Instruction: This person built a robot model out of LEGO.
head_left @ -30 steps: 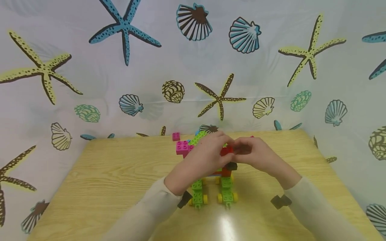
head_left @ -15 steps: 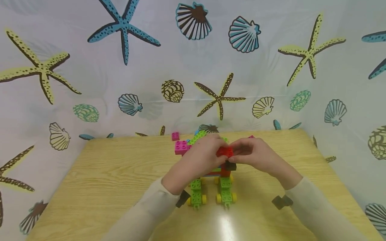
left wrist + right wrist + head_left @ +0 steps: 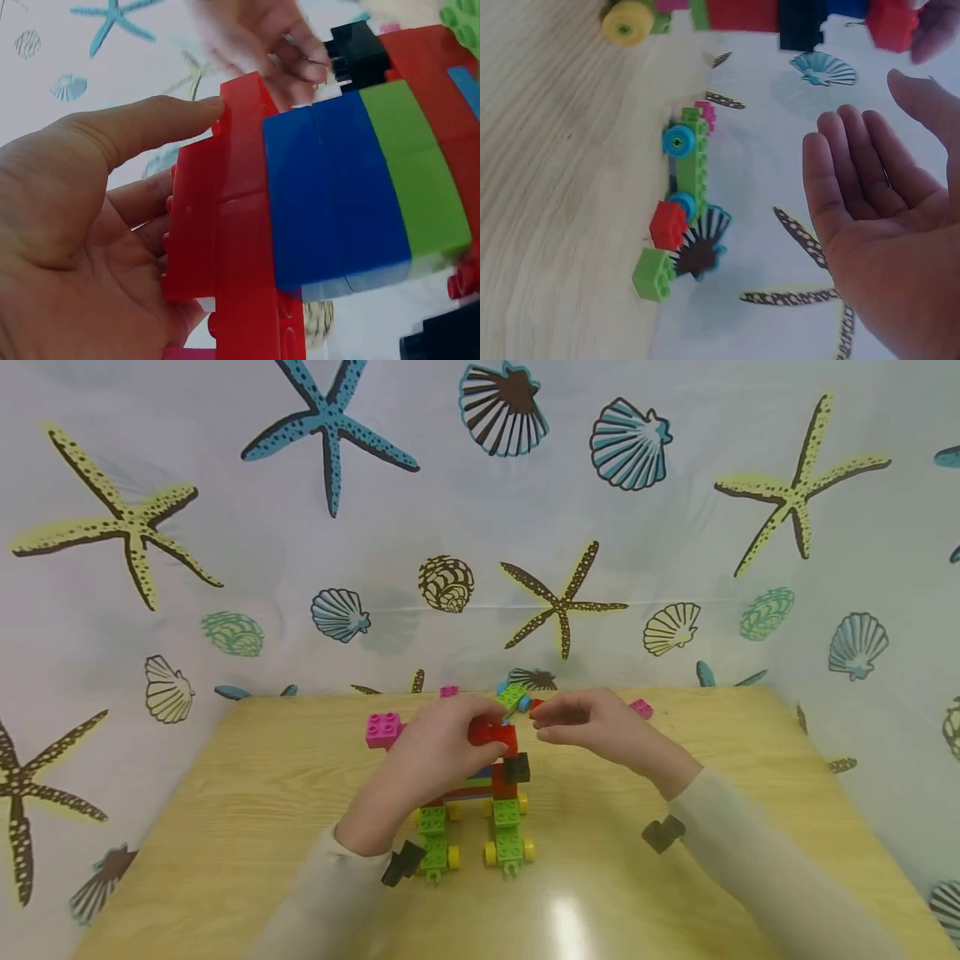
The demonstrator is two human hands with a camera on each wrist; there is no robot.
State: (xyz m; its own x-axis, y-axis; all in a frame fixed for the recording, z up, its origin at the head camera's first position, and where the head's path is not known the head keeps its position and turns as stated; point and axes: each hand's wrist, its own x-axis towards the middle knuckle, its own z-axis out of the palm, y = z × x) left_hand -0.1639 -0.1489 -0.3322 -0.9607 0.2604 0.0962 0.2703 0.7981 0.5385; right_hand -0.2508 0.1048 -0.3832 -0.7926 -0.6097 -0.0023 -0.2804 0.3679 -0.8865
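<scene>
A toy brick build stands on green wheeled bases (image 3: 507, 839) with yellow wheels. Red bricks (image 3: 504, 740) form its top, above blue bricks (image 3: 330, 195) and a green layer (image 3: 420, 165). A black brick (image 3: 517, 767) juts from its right end and a pink brick (image 3: 383, 730) from its left. My left hand (image 3: 442, 739) grips the red top bricks, thumb on one side and fingers on the other. Just right of the build, apart from it, my right hand (image 3: 600, 722) is held up with relaxed fingers and nothing in its palm. My left forearm hides part of the build.
Along the table's back lie a long green base (image 3: 690, 165) with blue wheels, a red brick (image 3: 666, 225) and a green brick (image 3: 653, 274). Loose pink bricks (image 3: 642, 708) lie there too. A patterned cloth (image 3: 480, 643) hangs behind the wooden table (image 3: 262, 793).
The build has shifted left together with my left hand. My right hand has come away from the red bricks, and the loose bricks behind show more. The head view has turned slightly.
</scene>
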